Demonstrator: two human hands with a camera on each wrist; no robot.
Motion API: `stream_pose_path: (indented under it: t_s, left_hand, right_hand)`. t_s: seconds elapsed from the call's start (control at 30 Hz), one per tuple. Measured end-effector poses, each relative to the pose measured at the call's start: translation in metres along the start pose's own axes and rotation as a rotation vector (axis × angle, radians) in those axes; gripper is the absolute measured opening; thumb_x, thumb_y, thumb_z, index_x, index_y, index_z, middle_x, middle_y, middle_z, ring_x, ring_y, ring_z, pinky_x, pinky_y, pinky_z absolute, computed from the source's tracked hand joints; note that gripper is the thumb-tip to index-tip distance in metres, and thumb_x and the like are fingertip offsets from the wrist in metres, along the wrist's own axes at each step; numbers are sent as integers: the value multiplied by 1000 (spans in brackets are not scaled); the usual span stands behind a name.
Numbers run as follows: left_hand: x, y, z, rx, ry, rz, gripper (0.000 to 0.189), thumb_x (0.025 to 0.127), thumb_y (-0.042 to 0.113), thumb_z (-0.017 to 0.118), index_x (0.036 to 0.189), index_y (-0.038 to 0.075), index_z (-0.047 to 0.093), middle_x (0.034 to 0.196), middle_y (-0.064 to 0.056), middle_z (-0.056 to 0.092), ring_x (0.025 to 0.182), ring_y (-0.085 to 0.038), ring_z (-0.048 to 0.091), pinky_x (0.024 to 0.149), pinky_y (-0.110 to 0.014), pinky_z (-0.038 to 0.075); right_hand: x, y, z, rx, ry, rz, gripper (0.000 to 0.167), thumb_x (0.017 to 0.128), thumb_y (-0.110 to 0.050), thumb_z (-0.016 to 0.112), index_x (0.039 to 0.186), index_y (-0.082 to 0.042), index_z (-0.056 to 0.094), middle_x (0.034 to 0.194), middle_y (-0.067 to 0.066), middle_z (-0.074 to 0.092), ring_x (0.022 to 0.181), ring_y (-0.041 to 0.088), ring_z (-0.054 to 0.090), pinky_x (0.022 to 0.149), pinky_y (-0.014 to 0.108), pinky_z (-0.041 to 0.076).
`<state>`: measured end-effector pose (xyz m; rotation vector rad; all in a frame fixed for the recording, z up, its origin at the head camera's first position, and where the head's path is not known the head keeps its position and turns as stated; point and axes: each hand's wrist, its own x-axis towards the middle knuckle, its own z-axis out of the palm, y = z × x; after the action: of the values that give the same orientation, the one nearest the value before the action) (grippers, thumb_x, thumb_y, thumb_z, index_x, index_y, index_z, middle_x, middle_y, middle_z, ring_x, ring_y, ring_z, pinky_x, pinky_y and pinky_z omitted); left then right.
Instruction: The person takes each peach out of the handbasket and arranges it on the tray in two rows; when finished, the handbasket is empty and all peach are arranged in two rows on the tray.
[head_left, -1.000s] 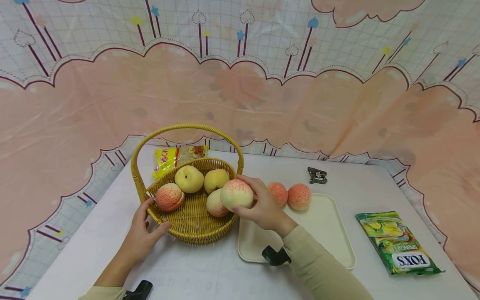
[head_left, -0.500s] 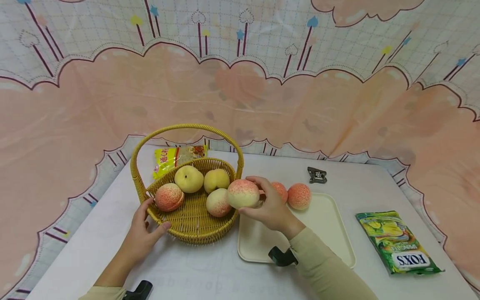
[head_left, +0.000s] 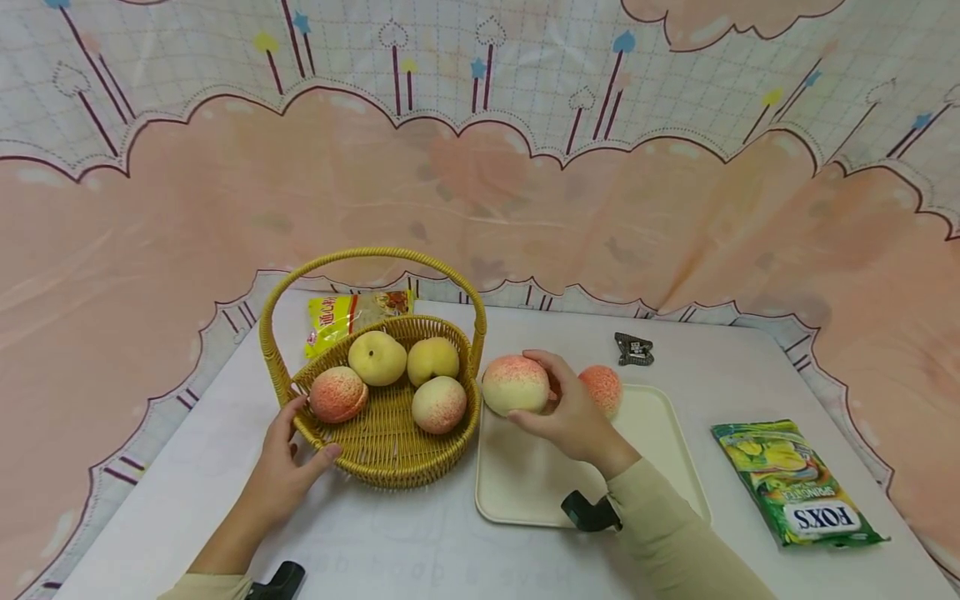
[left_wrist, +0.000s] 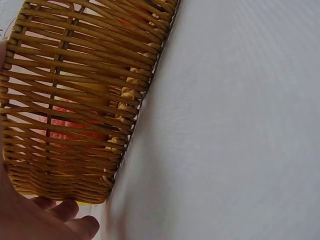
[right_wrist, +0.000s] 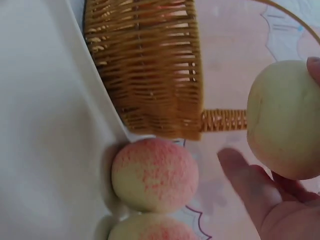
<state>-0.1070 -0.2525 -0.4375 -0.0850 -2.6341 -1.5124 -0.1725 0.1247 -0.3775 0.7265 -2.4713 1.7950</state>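
My left hand (head_left: pixel 288 467) grips the near-left rim of a yellow wicker basket (head_left: pixel 397 471); in the left wrist view its fingertips (left_wrist: pixel 65 210) lie against the woven side. Inside the basket are a red-flushed peach (head_left: pixel 339 395), a paler peach (head_left: pixel 438 406) and two yellowish fruits (head_left: pixel 378 358). My right hand (head_left: pixel 573 408) holds another peach (head_left: pixel 514 385), pink on top and cream below, over the back left corner of a cream tray (head_left: pixel 517 504). On the tray, a peach (right_wrist: pixel 155 175) and a second one (right_wrist: pixel 152 230) sit side by side in the right wrist view.
A yellow snack packet (head_left: pixel 330 323) lies behind the basket, which has a tall arched handle (head_left: pixel 375 252). A small black wrapped piece (head_left: pixel 634 350) lies behind the tray. To the tray's right is a green FOX'S bag (head_left: pixel 798 487). A printed cloth (head_left: pixel 525 217) hangs behind the table.
My right hand has carried its peach rightward, from over the basket's right rim to over the tray's corner. The paler peach in the basket now shows fully. My left hand stays at the rim.
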Motion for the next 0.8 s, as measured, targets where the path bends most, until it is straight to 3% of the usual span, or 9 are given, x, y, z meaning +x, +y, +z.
stream_pose_path:
  t_s: [0.27,0.6,0.8]
  left_hand:
    - [-1,1,0,1,-3,-2,86,95,17,69,156,-2,11,156,-35,8,140,-59,15,103,-78,22]
    - [-1,-2,0,16,6,-9,87,95,19,69,156,-2,11,157,-34,9,140,-59,14,103,-78,22]
    - [0,-1,1,21,6,0,87,95,19,69,156,-2,11,156,-35,10,140,-59,16,102,-78,23]
  right_hand:
    - [-8,6,-15,30,11,16,73,81,4,78,142,-3,39,136,24,46,109,32,55,82,27,55]
    - [-15,13,-36,4,94,-30,73,78,10,78,140,1,40,134,22,48,114,34,53,89,27,52]
    - [-21,19,-46,1,137,-32,73,78,14,76,140,4,39,133,24,48,113,26,53,89,21,51]
